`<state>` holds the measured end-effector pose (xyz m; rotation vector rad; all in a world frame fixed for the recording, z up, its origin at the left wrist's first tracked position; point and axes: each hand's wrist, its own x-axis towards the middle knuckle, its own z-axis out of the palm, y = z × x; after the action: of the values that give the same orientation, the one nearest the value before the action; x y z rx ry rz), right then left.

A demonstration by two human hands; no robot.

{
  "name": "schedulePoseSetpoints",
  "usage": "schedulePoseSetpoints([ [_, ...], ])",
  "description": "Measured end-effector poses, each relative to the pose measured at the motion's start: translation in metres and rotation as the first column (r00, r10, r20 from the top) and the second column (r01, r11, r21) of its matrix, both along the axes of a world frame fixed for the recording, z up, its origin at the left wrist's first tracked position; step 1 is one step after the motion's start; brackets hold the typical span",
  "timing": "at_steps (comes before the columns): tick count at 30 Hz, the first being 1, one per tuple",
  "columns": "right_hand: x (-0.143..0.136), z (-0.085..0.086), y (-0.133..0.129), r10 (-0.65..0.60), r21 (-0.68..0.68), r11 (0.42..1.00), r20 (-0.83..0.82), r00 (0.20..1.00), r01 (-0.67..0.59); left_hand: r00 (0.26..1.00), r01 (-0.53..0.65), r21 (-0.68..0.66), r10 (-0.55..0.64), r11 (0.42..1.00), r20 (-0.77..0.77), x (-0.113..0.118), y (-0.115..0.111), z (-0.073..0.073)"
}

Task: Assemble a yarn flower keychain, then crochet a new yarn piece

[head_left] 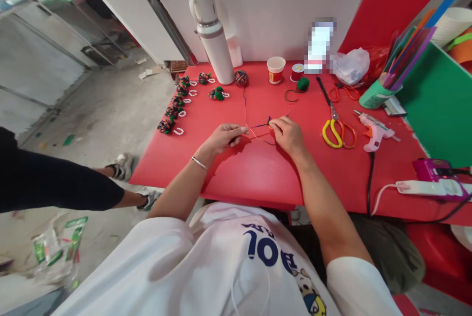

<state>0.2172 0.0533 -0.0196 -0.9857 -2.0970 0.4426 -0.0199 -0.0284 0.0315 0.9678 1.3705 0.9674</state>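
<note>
Above the red table, my left hand (226,138) pinches multicolored yarn (258,125) between thumb and fingers. My right hand (287,135) is closed on the same yarn a little to the right, where a small dark blue and green knot or loop shows at the fingertips. A loose orange-pink length sags between the hands. One strand runs up to a ball of multicolored yarn (241,78) beside a white thermos (217,45). Whatever lies inside the left palm is hidden.
Several yarn pieces with white bead loops (173,112) line the left edge of the table (236,173). Behind are a paper cup (276,69) and green yarn ball (303,84). Scissors (334,129), a glue gun (376,131) and a power strip (424,188) lie right. A person's legs (62,178) are at left.
</note>
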Motion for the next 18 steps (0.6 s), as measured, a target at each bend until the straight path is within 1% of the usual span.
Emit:
schedulePoseSetpoints([
  [5, 0.003, -0.001, -0.001, -0.075, 0.006, 0.997, 0.024, 0.997, 0.075, 0.999, -0.037, 0.023, 0.037, 0.999, -0.030, -0.014, -0.001, -0.004],
  [8, 0.003, 0.002, -0.006, -0.051, -0.005, 0.999, 0.004, 0.999, 0.051, 0.998, -0.063, 0.075, 0.064, 0.995, -0.019, -0.019, 0.003, -0.011],
  [10, 0.002, 0.006, -0.010, -0.037, -0.015, 0.999, -0.038, 0.999, 0.037, 0.996, -0.083, 0.119, 0.084, 0.989, -0.002, -0.021, 0.005, -0.017],
  [12, 0.002, 0.010, -0.013, -0.077, -0.025, 0.997, -0.101, 0.992, 0.075, 0.996, -0.092, 0.140, 0.093, 0.986, -0.005, -0.022, 0.008, -0.023],
  [15, 0.003, 0.014, -0.017, -0.155, -0.019, 0.988, -0.191, 0.969, 0.154, 0.996, -0.058, 0.143, 0.067, 0.988, -0.063, -0.019, 0.011, -0.029],
  [18, -0.003, 0.014, -0.024, -0.168, -0.031, 0.986, -0.245, 0.955, 0.165, 0.989, -0.048, 0.219, 0.077, 0.975, -0.125, -0.012, 0.015, -0.034],
])
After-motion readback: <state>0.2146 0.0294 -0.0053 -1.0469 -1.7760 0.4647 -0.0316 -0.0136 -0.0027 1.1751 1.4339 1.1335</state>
